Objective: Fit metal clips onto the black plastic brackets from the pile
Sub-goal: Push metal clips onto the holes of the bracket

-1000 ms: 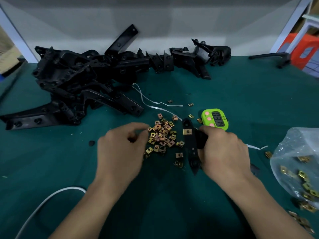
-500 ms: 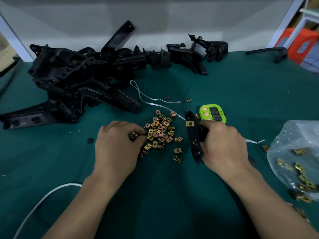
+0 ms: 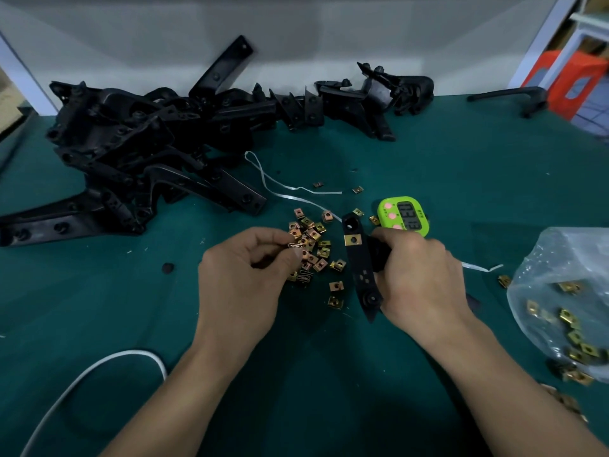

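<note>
Nearest, a white cable [image 3: 99, 367] curves across the green table [image 3: 329, 374] at lower left.

Left hand [image 3: 244, 275]: thumb and forefinger pinch one clip [image 3: 296, 245], held edge-on just above the loose clips [image 3: 313, 239]. The other fingers are curled under, with nothing seen in them.

Right hand [image 3: 418, 275]: fingers are wrapped round the right side of a bracket [image 3: 361, 265], which runs lengthwise away from the person, between the two hands. Whether its near tip rests on the table cannot be told. A fitted clip [image 3: 353, 239] already sits on the bracket toward its far end.

The loose clips lie in a scatter between the hands, just left of the bracket. At the right edge a clear bag [image 3: 560, 255] holds more of them. A green timer [image 3: 403, 215] stands just beyond the right hand.

Farthest, the pile [image 3: 138, 153] of unworked brackets lies along the back wall, well apart from the hands.

Assessment: the step in hand is a further clip for the held bracket, picked but not yet offered up. The next move calls for carrying the clip right to the bracket, turning its open mouth toward the edge, and pushing it on until hole meets hole. Which seat is free is not clear.
</note>
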### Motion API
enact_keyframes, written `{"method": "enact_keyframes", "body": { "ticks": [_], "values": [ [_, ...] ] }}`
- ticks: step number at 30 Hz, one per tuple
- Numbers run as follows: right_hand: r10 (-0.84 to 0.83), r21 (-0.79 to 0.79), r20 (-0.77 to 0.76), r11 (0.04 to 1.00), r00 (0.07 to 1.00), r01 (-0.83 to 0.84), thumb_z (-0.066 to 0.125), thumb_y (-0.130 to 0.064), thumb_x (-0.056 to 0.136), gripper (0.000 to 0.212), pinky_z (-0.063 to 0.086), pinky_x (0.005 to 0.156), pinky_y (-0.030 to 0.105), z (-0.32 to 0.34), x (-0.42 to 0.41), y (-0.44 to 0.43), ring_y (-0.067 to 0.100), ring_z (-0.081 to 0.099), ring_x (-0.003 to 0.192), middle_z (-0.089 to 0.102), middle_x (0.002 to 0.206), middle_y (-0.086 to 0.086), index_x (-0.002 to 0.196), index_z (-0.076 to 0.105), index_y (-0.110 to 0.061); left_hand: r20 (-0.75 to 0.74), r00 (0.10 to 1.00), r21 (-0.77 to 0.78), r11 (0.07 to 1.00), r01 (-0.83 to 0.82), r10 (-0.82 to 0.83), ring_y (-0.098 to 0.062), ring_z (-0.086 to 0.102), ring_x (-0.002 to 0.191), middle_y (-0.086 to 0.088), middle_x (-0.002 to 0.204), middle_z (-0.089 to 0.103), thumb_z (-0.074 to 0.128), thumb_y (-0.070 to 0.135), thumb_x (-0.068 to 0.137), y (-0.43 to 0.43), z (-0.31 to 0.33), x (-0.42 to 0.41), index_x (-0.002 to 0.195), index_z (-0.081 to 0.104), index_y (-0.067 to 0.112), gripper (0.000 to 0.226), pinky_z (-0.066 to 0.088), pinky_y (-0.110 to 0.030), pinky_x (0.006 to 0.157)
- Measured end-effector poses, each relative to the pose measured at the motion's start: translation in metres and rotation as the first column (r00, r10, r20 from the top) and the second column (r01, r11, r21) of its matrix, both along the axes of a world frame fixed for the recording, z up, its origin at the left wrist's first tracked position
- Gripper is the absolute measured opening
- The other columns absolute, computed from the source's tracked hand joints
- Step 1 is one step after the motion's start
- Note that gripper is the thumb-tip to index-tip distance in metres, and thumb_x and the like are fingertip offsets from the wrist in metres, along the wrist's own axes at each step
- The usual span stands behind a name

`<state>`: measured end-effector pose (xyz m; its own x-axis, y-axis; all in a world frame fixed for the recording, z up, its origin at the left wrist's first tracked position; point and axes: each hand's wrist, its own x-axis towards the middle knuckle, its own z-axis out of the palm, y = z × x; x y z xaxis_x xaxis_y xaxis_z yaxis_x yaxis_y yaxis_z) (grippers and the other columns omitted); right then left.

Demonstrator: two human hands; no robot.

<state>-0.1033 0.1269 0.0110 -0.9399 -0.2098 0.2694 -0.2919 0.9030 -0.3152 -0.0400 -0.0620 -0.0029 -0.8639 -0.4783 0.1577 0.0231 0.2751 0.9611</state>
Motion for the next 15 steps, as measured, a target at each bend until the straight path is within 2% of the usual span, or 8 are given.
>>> {"method": "enact_keyframes", "body": {
  "ticks": [9,15],
  "values": [
    [0.019,-0.024,0.008,1.0,1.0,-0.018,0.073,-0.023,0.071,0.02,0.03,0.055,0.033,0.0,0.0005,0.0001,0.029,0.037,0.057,0.034,0.051,-0.012,0.089,0.067,-0.03,-0.032,0.997,0.015,0.997,0.07,-0.07,-0.001,0.072,0.067,0.013,0.074,0.076,0.085,0.006,0.077,0.0045,0.0027,0.0031,0.074,0.076,0.03,0.025,0.052,-0.009,0.061],
    [0.018,0.008,0.055,1.0,0.998,-0.019,0.072,-0.024,0.07,0.022,0.032,0.057,0.033,0.0005,0.0001,0.0003,0.03,0.04,0.059,0.037,0.053,-0.011,0.09,0.065,-0.031,-0.026,0.998,-0.03,0.998,0.063,-0.064,-0.002,0.072,0.071,0.015,0.076,0.076,0.082,0.006,0.081,0.0057,0.0028,0.0033,0.079,0.073,0.031,0.026,0.053,-0.011,0.064]
  ]
}}
